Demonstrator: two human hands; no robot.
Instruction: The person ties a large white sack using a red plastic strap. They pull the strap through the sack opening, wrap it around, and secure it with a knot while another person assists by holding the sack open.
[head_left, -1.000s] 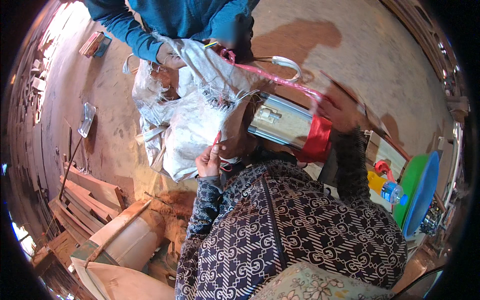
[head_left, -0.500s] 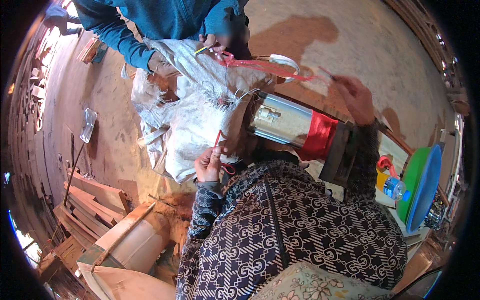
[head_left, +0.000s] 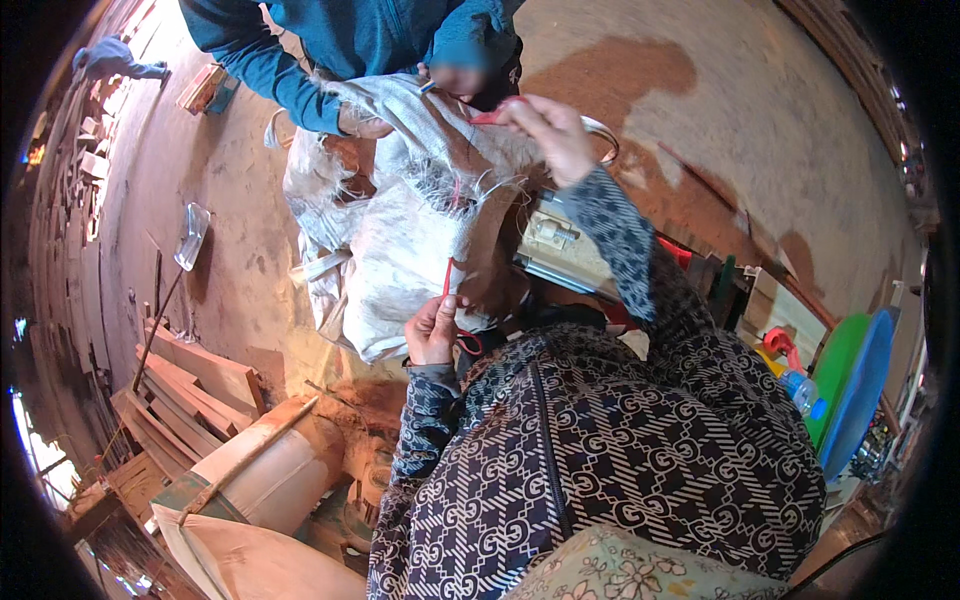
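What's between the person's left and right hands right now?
Head view: a thin red cord running up from the left hand, then the frayed, white woven sack, then a red ribbon-like strip at the right hand.

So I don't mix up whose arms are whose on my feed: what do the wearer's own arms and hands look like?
The left hand and right hand are bare, no gloves showing. The left sleeve and right sleeve are long and dark with a pale repeating print. The co-worker's sleeve is plain teal-blue.
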